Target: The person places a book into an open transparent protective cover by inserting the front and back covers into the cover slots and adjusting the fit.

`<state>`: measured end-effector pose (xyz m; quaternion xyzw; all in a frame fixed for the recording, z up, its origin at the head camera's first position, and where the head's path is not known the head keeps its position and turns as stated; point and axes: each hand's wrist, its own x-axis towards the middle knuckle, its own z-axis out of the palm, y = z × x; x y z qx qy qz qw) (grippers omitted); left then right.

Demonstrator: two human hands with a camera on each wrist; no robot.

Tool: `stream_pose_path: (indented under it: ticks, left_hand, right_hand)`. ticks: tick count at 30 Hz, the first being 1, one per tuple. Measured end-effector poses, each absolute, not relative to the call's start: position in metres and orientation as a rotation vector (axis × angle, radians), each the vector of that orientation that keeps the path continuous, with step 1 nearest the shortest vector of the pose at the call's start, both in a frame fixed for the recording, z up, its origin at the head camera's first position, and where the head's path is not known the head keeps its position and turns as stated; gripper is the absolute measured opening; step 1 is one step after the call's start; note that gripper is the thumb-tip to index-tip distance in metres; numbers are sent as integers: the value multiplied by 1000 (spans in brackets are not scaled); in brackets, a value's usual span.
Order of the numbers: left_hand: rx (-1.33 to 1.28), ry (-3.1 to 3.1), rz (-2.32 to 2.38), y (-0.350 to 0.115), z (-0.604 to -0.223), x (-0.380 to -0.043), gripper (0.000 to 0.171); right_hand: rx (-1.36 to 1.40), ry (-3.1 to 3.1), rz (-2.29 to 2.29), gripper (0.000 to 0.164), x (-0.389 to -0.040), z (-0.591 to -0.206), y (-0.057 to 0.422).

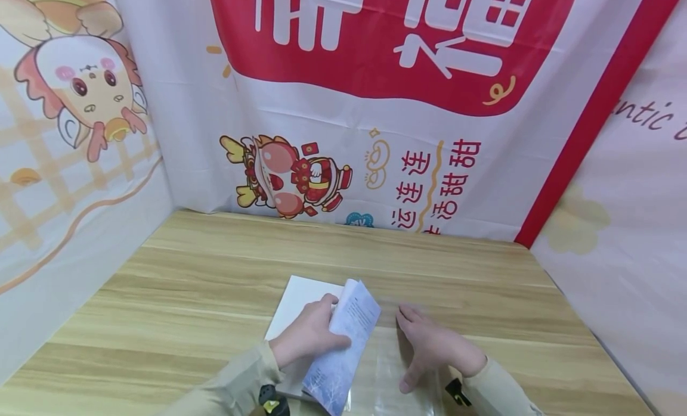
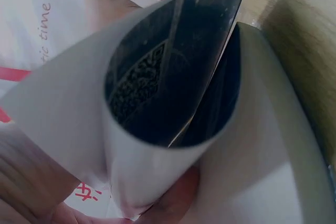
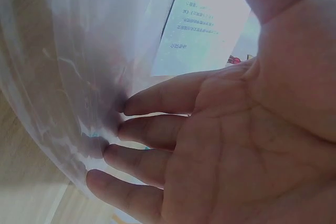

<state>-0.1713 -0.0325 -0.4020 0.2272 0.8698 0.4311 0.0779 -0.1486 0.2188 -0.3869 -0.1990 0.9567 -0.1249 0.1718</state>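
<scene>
A book (image 1: 297,294) lies on the table, a plain white side of it showing at the left. Its pale blue printed cover (image 1: 351,323) is bent over to the right, with lines of small text. My left hand (image 1: 311,332) grips this bent part, thumb on top. In the left wrist view the cover (image 2: 142,166) curls into a loop, its dark inner face bearing a QR code. A clear plastic sheet (image 3: 79,77) lies right of the book. My right hand (image 1: 432,350) rests on it, fingers extended and their tips touching the plastic (image 1: 389,368).
The wood-grain table (image 1: 214,255) reaches back to a printed cloth backdrop (image 1: 322,94). More printed cloth hangs along the left side (image 1: 80,165) and the right side (image 1: 617,237). A dark strap device (image 1: 274,399) sits at the left wrist.
</scene>
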Motion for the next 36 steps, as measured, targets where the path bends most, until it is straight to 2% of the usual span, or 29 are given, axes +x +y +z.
stream_pose_path:
  ticks: [8,14,16,21,23,26,32,36]
  left_hand:
    - [638,2688,1209,-29,-401,-167,77]
    - [603,2956,835,-27,-398,-158,95]
    - [687,2996,781,-28,-395,-156,88]
    - [981,3022,597,-33,-386,-158,47]
    - [1063,2989,511,-36,-382,-161,42]
    - [1142,2907,428,-40,-377,-165,47]
    - [1198,2813,372,-47,-378,-170,71]
    - [1193,2822,368,-46,-381,-171,75]
  right_hand:
    - [-566,2729,-333,129,-147,-386,218]
    - [-607,2724,-339,125,-146,-386,215]
    - [-616,2723,-346,124,-147,-386,215]
    - [-629,2732,-332,125,-147,-387,215]
    - [-623,2726,-340,125,-148,-387,215]
    - [-613,2717,-342,124,-148,-387,215]
    - [-633,2719,-333,125,-149,-388,218]
    - [-655,2707,-365,124,-149,-388,221]
